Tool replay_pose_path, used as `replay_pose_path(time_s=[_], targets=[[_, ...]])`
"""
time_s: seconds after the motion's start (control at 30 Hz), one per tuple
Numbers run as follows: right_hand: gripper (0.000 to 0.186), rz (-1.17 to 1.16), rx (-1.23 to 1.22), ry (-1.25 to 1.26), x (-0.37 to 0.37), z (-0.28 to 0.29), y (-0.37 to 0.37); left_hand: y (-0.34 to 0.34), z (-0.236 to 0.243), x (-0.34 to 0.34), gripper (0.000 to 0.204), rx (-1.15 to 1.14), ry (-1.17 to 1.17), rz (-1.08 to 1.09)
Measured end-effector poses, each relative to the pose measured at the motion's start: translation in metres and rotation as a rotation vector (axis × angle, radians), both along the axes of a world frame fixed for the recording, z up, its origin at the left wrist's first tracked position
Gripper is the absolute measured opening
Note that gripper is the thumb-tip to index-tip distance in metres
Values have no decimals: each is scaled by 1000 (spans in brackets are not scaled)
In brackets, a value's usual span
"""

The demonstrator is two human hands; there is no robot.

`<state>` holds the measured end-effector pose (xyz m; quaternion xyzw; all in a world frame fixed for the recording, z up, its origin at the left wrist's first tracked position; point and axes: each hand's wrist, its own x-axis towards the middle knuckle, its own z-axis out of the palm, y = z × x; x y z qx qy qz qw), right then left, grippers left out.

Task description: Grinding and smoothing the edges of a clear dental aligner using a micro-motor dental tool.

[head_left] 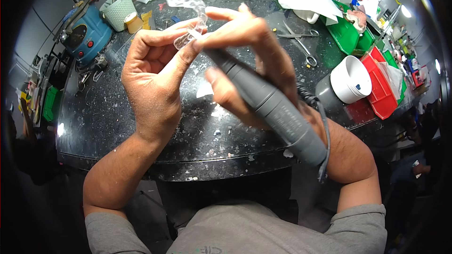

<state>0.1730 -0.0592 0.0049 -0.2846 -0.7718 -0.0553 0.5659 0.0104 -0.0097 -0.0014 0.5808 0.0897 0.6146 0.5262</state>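
A clear plastic dental aligner [187,1] is raised over the black worktop, its curved arch pointing away from me. My left hand [157,66] is closed, thumb and fingertips pinching the aligner's near end. Across my right hand [256,37] lies a grey rotary handpiece [266,99], slanting from the aligner down to the right, its cable at the rear by my forearm. The right fingertips meet the left ones at the aligner, and they hide the handpiece's tip. Parts of my right hand are blurred by motion.
White scraps dot the black worktop [188,150]. Scissors [301,42] lie beyond my right hand, near a white tub [351,80] and red [380,91] and green bins [343,33]. At the far left stand a blue machine [87,33] and a pale tool-filled basket [118,11].
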Motion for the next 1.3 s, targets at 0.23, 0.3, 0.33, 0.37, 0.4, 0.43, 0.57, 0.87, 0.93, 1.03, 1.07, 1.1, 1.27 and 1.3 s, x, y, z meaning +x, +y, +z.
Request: replay_pose_path(time_s=[0.23, 0.3, 0.33, 0.37, 0.4, 0.43, 0.57, 0.87, 0.93, 1.03, 1.07, 1.1, 1.27, 1.3], targets=[[42, 20, -3, -82, 0, 3, 0, 0, -1, -1, 19, 14, 38, 17], [42, 21, 6, -10, 4, -2, 4, 4, -2, -1, 18, 43, 96, 45], [42, 20, 19, 60, 5, -3, 5, 4, -1, -1, 16, 75, 151, 71], [40, 39, -7, 110, 2, -4, 5, 2, 0, -1, 17, 73, 185, 92], [40, 43, -8, 108, 1, -3, 4, 1, -1, 0, 17, 72, 183, 96], [40, 76, 0, 10, 0, -1, 5, 2, -3, 1, 18, 42, 91, 49], [40, 56, 36, -8, 1, -2, 6, 3, -1, -2, 19, 42, 80, 53], [42, 225, 7, 120, 2, 2, 11, 3, 1, -4, 17, -65, 115, 32], [35, -100, -56, 128, 16, 7, 3, 5, 0, -2, 15, -94, 93, -18], [28, -56, -327, 408, 22, 4, 6, 5, 0, -1, 17, -244, 136, -162], [28, -74, -325, 418, 24, 2, 9, 6, -1, -1, 17, -245, 145, -181], [28, 23, -380, 463, 26, -2, 14, 7, -1, -1, 17, -275, 174, -202], [28, 149, -495, 532, 25, 1, 12, 10, -4, -1, 14, -231, 344, -191], [28, 168, -501, 551, 24, 1, 11, 10, -5, -1, 14, -232, 348, -190]])
